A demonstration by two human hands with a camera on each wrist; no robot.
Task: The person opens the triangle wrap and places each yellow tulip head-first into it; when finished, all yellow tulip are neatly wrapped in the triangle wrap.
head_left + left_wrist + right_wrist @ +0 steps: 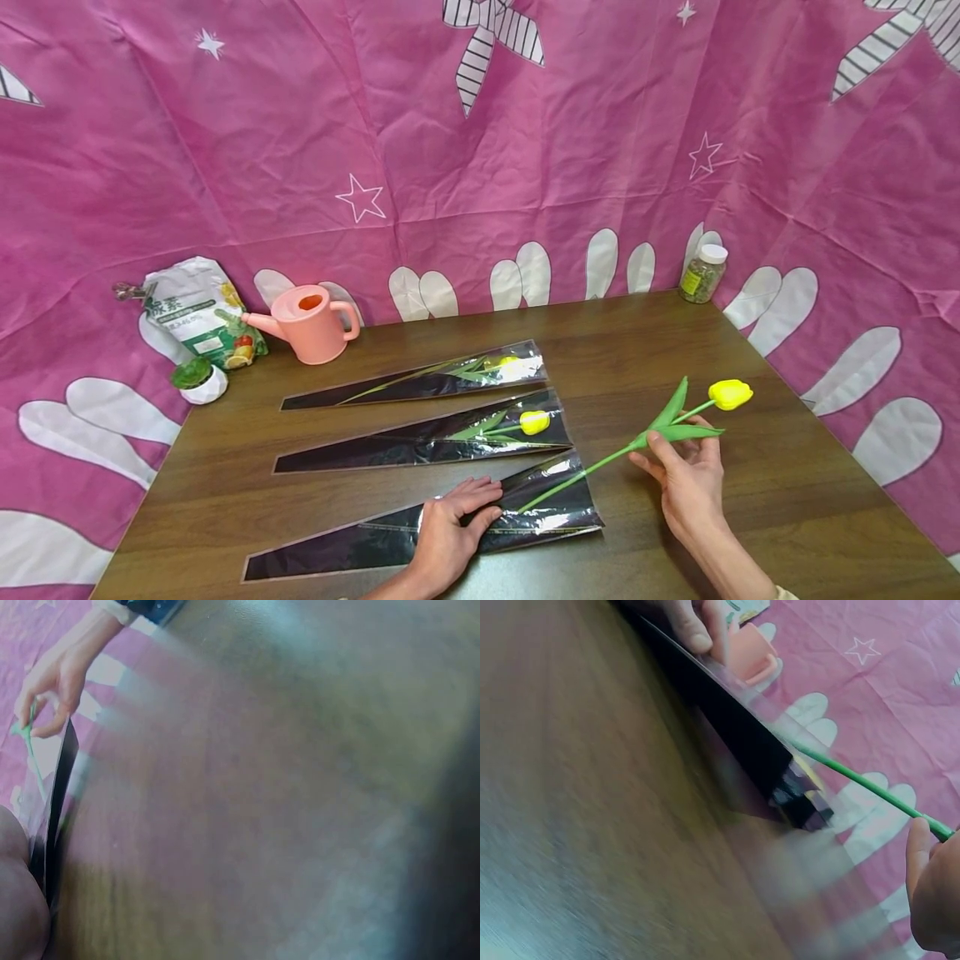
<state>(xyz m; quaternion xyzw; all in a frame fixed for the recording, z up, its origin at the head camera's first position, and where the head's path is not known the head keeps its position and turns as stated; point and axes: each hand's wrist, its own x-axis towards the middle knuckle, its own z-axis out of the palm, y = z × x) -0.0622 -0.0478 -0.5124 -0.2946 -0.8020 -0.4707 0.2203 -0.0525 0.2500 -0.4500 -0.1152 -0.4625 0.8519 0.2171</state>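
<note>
A yellow artificial tulip point(730, 394) with green leaves is held by my right hand point(692, 483), which pinches it where leaves and stem meet. Its green stem point(870, 787) slants down to the left, the lower end within the wide mouth of the nearest black-backed clear flower sleeve point(330, 546). My left hand point(453, 529) rests on this sleeve near its middle, fingers extended over the film. Beyond it lie two more sleeves, the middle sleeve point(337, 450) and the far sleeve point(330, 400), each with a yellow tulip inside.
A pink watering can point(315, 329), a printed fertilizer bag point(202, 312) and a small potted succulent point(198, 381) stand at the back left. At the back right is a white-lidded jar point(703, 275). A pink cloth hangs around the wooden table point(600, 333).
</note>
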